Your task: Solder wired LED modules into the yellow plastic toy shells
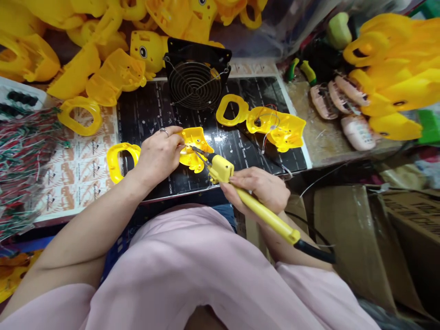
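My left hand, with a ring on one finger, is closed on a yellow plastic toy shell lying on the black work mat. My right hand grips a yellow soldering iron, whose metal tip touches the inside of that shell. The iron's black cord runs off to the right. A yellow ring-shaped handle sits just left of my left hand.
A black fan stands at the mat's back. A second yellow shell with wires lies to the right. Heaps of yellow toy parts fill the back and right. Wire bundles lie left; cardboard boxes stand lower right.
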Demonstrator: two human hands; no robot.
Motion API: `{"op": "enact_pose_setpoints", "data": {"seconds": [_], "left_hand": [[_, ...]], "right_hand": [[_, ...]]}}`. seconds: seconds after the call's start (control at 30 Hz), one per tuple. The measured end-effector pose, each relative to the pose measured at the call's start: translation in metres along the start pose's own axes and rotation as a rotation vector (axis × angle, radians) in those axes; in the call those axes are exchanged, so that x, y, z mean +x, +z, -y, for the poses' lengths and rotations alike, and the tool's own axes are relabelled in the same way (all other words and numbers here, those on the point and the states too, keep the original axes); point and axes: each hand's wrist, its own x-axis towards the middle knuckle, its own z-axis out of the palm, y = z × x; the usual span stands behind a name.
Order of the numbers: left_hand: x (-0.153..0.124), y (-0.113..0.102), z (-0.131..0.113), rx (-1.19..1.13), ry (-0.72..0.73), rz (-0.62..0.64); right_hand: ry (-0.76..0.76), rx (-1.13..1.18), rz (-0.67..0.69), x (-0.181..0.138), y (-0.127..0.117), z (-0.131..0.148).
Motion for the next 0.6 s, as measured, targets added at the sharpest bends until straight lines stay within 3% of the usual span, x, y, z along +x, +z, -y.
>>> {"op": "enact_pose_setpoints", "data": {"seconds": [0.33,0.6], "left_hand": [[0.0,0.0,-0.001,-0.028,0.0,-0.018],[-0.001,0.003,0.001,0.034,0.024,0.022]], "right_hand": [[-0.002,0.007,0.049,0.006,0.006,0.003],[0.046,0.004,-0.013,0.011,-0.014,0.005]]}}
